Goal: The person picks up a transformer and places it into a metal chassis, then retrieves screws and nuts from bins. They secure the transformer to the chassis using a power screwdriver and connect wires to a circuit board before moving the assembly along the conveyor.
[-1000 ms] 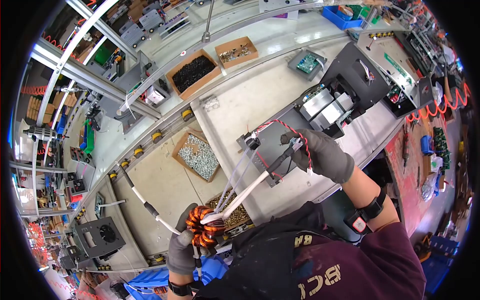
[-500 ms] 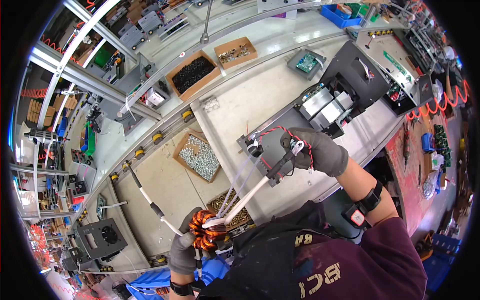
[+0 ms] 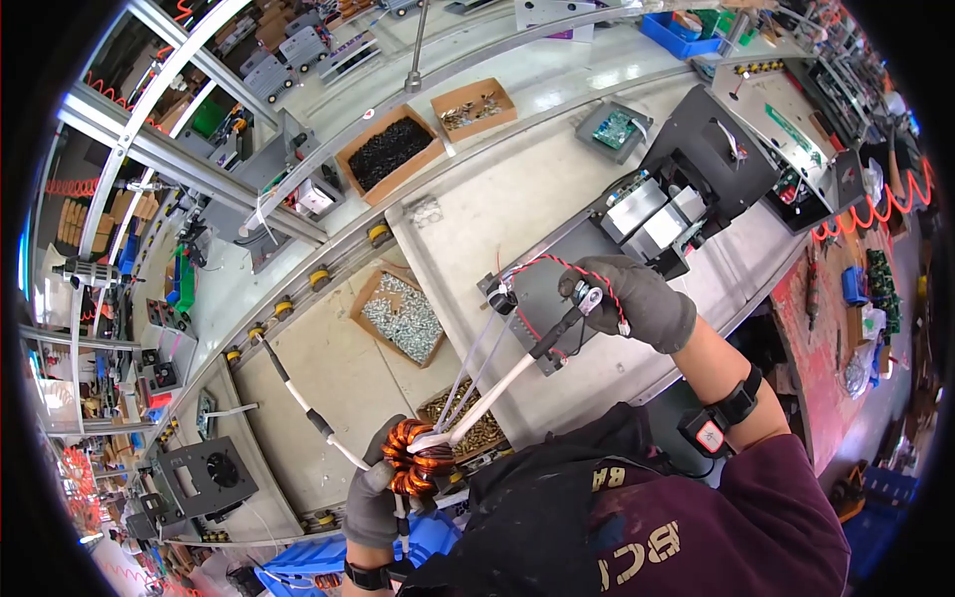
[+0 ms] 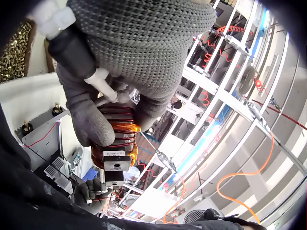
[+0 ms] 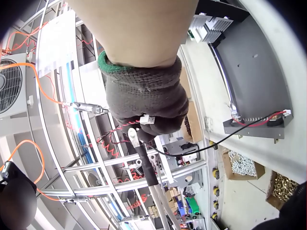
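My gloved left hand [image 3: 374,499] grips a toroidal coil [image 3: 414,472] wound with copper wire, low and left of centre in the head view. In the left wrist view its fingers [image 4: 98,127] curl over the windings of the same coil, beside a white-sleeved lead [image 4: 101,81]. From the coil, white-sleeved cables [image 3: 487,398] run up to my gloved right hand [image 3: 652,308]. That hand pinches their black-sleeved end, where a ring terminal [image 3: 592,298] shows. A twisted red-and-black wire [image 3: 567,260] with a white plug [image 5: 147,119] hangs over the right hand's fingers.
A grey metal chassis [image 3: 567,254] with silver heatsinks [image 3: 637,209] lies beyond the right hand. Boxes of silver screws [image 3: 403,318], brass parts [image 3: 477,433] and black parts [image 3: 393,149] stand around. A second white cable [image 3: 298,398] extends left from the coil. A blue bin [image 3: 338,557] sits below.
My left hand and the coil have shifted slightly right. In my right hand the cable end has turned, so the ring terminal now faces up. Both hands keep their hold.
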Demonstrator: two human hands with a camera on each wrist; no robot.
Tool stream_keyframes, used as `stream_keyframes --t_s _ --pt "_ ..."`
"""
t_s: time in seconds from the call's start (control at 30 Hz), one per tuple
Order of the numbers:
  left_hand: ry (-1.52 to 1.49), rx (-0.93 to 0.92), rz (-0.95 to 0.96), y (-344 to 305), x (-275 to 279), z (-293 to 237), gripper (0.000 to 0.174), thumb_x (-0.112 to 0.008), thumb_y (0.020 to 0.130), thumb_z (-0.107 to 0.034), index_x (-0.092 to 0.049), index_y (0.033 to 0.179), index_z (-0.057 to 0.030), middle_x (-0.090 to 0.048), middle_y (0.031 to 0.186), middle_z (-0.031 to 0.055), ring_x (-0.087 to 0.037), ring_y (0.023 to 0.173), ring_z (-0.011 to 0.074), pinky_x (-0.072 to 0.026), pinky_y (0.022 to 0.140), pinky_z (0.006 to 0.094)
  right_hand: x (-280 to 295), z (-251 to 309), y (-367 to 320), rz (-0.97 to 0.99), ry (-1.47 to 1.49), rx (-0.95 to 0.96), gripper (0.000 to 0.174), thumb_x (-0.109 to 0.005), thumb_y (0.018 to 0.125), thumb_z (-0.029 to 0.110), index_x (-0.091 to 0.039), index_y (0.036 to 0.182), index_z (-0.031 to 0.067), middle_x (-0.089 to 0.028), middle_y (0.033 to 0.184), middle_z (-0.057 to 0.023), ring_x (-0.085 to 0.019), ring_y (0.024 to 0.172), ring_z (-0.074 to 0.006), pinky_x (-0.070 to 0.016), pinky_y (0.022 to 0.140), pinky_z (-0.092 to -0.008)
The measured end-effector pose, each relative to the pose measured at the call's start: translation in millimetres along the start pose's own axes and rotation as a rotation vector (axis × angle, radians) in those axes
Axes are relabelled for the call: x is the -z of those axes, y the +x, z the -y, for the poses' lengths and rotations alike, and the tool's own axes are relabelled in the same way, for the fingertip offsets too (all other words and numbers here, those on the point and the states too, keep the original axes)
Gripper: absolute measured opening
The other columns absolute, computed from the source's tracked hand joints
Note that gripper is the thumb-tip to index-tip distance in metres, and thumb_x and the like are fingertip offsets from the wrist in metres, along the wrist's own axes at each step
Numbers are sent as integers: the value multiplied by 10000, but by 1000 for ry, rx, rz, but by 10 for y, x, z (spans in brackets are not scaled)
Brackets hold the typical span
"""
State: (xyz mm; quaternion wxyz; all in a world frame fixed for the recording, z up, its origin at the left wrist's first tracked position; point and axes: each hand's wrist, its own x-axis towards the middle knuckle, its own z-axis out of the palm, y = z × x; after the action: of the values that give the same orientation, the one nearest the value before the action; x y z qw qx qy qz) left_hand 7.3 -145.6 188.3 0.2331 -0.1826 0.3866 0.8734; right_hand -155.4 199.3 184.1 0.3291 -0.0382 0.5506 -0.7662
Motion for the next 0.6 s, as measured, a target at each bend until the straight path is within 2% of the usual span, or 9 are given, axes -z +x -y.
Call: stream_keyframes --t_s 0.07,0.1,0.27,0.37,0.43,0.47,0.5,0.53,0.6 --pt "45 -76 -92 -12 -2 96 758 -713 728 -335 -402 1312 37 -565 1157 192 -629 927 261 -563 634 309 31 -12 25 8 108 -58 233 -461 954 193 -577 1018 1 -441 652 11 -360 455 -44 -269 423 -215" --pt "89 -148 -180 -15 -3 125 766 -704 738 -327 -386 1335 33 -556 1181 192 -636 913 262 -557 570 275 39 -19 37 -8 -7 -65 238 -477 946 201 -585 1015 0 -447 654 9 -371 467 -43 -269 423 -214" --pt "150 -113 -178 -27 -25 38 793 -694 750 -355 -362 1363 22 -548 1203 192 -643 900 256 -522 533 221 40 -73 45 -40 -113 -25 215 -555 907 192 -608 997 4 -491 674 -1 -395 496 -53 -299 437 -215" --pt "195 -110 -42 35 19 -17 826 -683 760 -416 -341 1371 23 -557 1185 193 -644 903 230 -516 526 200 106 -119 84 -11 -325 -25 215 -612 876 177 -613 1006 5 -544 710 -7 -444 539 -73 -358 480 -231" --pt "261 -189 -129 40 -60 -45 820 -678 769 -415 -338 1371 25 -555 1190 195 -642 917 235 -521 534 205 178 -226 174 -4 -693 107 305 -661 850 184 -604 1106 28 -590 753 -60 -514 594 -120 -430 546 -289" --pt "328 -268 -211 43 -104 -76 813 -673 779 -415 -336 1371 27 -553 1194 197 -640 931 241 -527 542 210 175 -212 204 -1 -689 107 305 -661 850 184 -604 1106 28 -590 753 -60 -514 594 -120 -430 546 -289" --pt "360 -315 -248 51 -136 -137 804 -672 798 -408 -323 1380 24 -544 1214 196 -628 977 265 -556 665 276 149 -177 236 -19 -833 210 303 -653 852 188 -597 1105 33 -603 783 -86 -552 623 -178 -447 575 -323" --pt "433 -421 -319 117 -288 -220 748 -673 788 -468 -431 1296 26 -605 1072 145 -630 907 229 -529 759 324 98 -98 279 -36 -977 315 301 -645 853 192 -589 1105 38 -616 814 -113 -590 652 -236 -465 604 -357" --pt "640 -589 -264 233 -194 -494 749 -657 809 -471 -419 1314 28 -615 1079 151 -633 932 240 -526 777 337 -31 190 452 -210 -1251 587 271 -630 854 183 -579 1082 46 -619 882 -146 -609 728 -334 -480 643 -403"
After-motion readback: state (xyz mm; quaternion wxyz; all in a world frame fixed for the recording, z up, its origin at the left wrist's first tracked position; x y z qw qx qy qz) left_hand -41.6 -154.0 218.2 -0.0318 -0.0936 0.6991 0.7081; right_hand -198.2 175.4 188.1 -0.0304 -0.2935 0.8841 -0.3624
